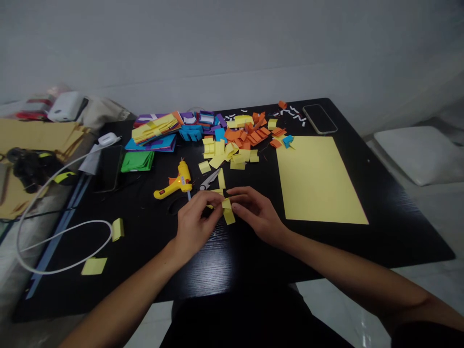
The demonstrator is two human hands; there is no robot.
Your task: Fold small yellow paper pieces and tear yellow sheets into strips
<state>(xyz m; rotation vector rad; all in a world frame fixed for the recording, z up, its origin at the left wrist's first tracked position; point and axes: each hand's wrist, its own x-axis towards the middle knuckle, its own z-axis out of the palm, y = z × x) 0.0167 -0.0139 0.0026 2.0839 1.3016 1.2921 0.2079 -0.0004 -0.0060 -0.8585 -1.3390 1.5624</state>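
Note:
Near the table's front middle, a small folded strip of yellow paper [228,215] is held between my two hands. My left hand [197,217] pinches its left side with thumb and fingers. On the other side, my right hand [257,215] has its fingers curled and its thumb against the strip's edge. Just beyond the hands lie scissors [210,180], their handles partly hidden behind my left hand. A yellow glue gun [176,182] rests to the left of them. Behind is a pile of folded yellow paper pieces [232,153] with orange pieces [250,137] next to it.
A large yellow sheet [321,179] lies at the right, with a phone [319,119] behind it. Paper stacks [155,129] and a green bundle [137,161] sit at the back left. A white cable [65,232] loops over the left side near loose yellow pieces [94,266].

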